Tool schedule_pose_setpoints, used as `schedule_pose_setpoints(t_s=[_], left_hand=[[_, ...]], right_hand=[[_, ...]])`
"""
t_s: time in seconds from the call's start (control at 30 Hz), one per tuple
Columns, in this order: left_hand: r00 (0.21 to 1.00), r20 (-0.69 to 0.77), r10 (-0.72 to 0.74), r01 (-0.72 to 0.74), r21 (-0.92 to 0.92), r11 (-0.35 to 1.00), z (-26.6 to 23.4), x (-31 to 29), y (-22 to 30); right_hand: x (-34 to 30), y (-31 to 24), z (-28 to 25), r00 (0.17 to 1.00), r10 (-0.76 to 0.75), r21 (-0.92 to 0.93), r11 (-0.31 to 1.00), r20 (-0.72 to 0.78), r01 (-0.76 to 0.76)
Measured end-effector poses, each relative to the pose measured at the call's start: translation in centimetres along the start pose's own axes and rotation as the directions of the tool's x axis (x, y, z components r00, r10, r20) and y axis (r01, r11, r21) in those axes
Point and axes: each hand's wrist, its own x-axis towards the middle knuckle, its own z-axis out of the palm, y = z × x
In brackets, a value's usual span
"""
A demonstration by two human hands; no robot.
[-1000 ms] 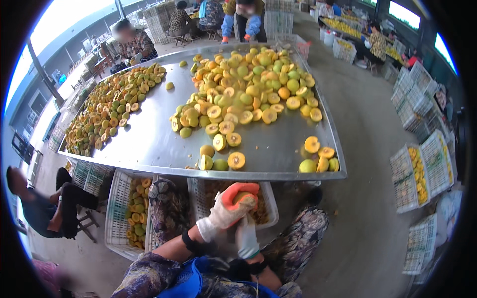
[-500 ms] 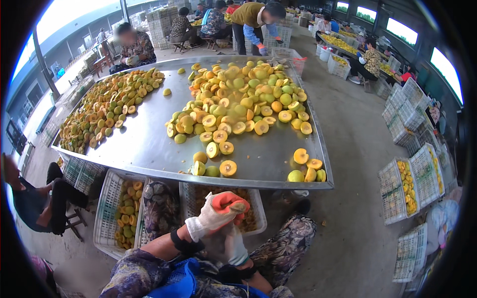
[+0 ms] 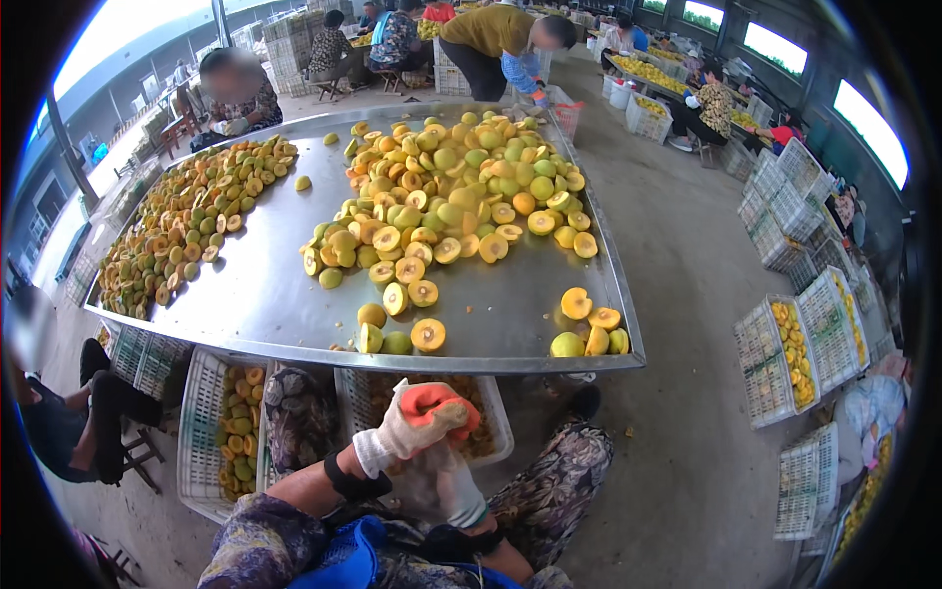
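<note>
My left hand [image 3: 417, 420], in a white knitted glove with an orange-coated palm, is closed in front of me just off the table's near edge. What its fingers hold, if anything, is hidden. Close below it is my right hand [image 3: 458, 488], also in a pale glove, its fingers blurred and mostly covered by the left. Halved yellow-green fruits [image 3: 461, 191], several with a brown centre showing, are heaped on the metal table [image 3: 245, 304]. A small group of fruit halves [image 3: 593, 329] lies at its near right corner.
Under the table edge stand a white crate [image 3: 206, 442] of halves and another crate [image 3: 501, 422] behind my hands. A person [image 3: 74, 422] sits at left, another person [image 3: 240, 93] at the far left corner. A person [image 3: 491, 49] bends at the far edge. Crates [image 3: 765, 363] line the right.
My view has shifted slightly, moving the table leftward. My left fingers have curled in, and the brownish thing seen at their tips before no longer shows. The bending person has leaned lower.
</note>
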Motion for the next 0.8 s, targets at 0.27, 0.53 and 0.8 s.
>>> schedule_pose_setpoints(t_s=[0.27,0.53,0.8], left_hand=[[0.96,0.156,0.233,-0.268,0.259,0.928,-0.3,1.0,0.5],[0.945,0.306,0.116,-0.177,0.18,0.968,0.5,0.7,2.1],[0.885,-0.466,-0.024,0.103,0.144,0.984,-9.6,-4.1,9.1]], right_hand=[[-0.5,-1.0,0.5,0.996,-0.079,0.128,0.988,-0.049,0.085],[-1.0,-0.8,-2.7,0.715,0.03,0.569,0.581,0.699,-0.581],[0.8,-1.6,-0.3,0.795,-0.292,0.845,0.238,0.532,-0.478]])
